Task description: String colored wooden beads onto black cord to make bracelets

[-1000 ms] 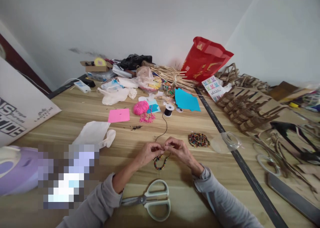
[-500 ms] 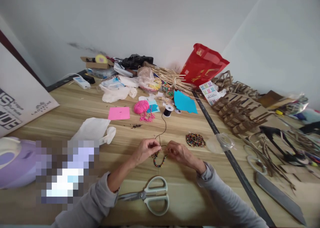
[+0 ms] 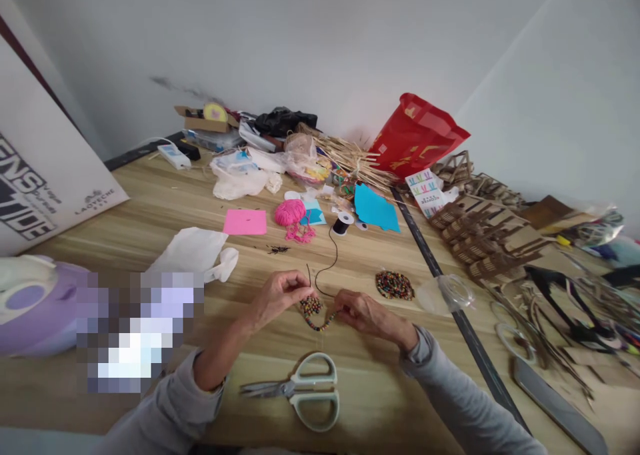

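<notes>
My left hand (image 3: 283,296) pinches a black cord, whose free end sticks up beside its fingertips. Right under those fingers lies a bunched string of multicoloured beads (image 3: 311,304), and a loop of it curves across to my right hand (image 3: 364,312). That hand is closed, its fingers pinching the end of the bead string; what else is between them is hidden. From a spool of black cord (image 3: 343,224), the line (image 3: 335,258) snakes down to the right fingertips. Open-bladed scissors with pale handles (image 3: 314,394) lie on the table below both hands.
Right of my hands sits another coil of beads (image 3: 395,286). Beyond are pink yarn (image 3: 290,212), a pink sheet (image 3: 245,222) and blue sheet (image 3: 376,208). A white plastic bag (image 3: 187,252) lies left, woven pieces (image 3: 480,235) right, a red bag (image 3: 417,138) behind.
My left hand has shifted slightly left, away from the right one. The cord's short end now stands up by the left fingers, and the spool line runs to my right hand. The view has shifted slightly.
</notes>
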